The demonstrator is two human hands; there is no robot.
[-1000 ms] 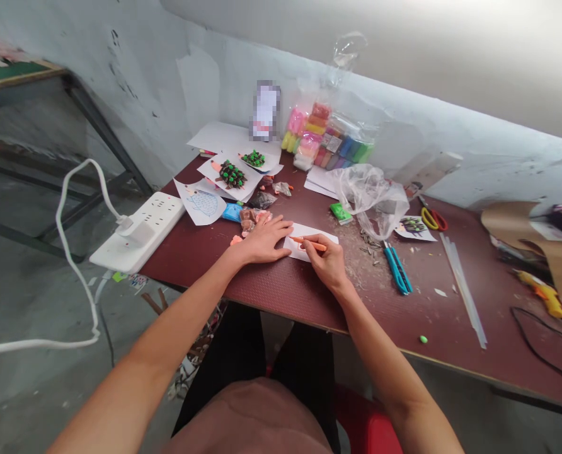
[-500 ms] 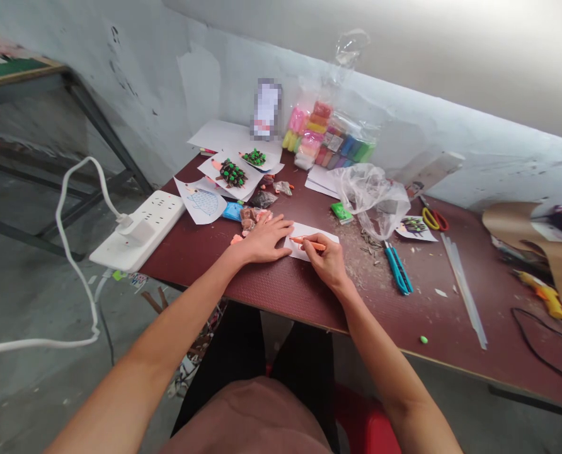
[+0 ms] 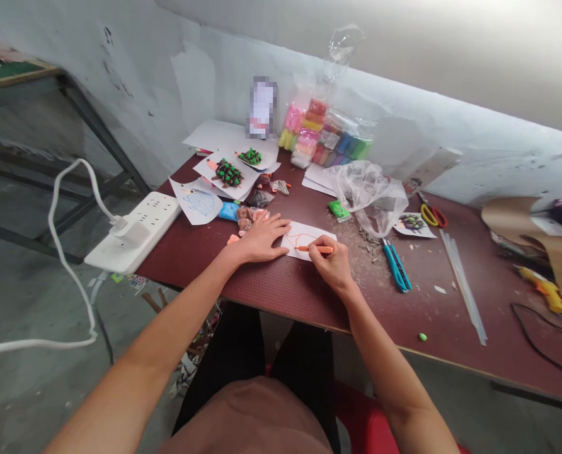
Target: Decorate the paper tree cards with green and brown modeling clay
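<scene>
Holding one orange pen (image 3: 315,249), one paper sheet (image 3: 305,241)

"What lies under the right hand (image 3: 332,263)?"

"A white paper sheet (image 3: 304,232) on the maroon board tabletop (image 3: 281,296), with an orange marker (image 3: 321,250) in that hand."

"And to its left?"

"The left hand (image 3: 261,241), then a white plastic power strip (image 3: 134,230) on the table's edge."

"Behind?"

"A crumpled clear plastic bag (image 3: 368,195), and bagged coloured clay blocks (image 3: 326,132) by the grey plaster wall (image 3: 120,107)."

Orange marker (image 3: 319,250), tip on a white paper sheet (image 3: 315,229), thin orange outline (image 3: 300,238) across the sheet, lying flat
</scene>
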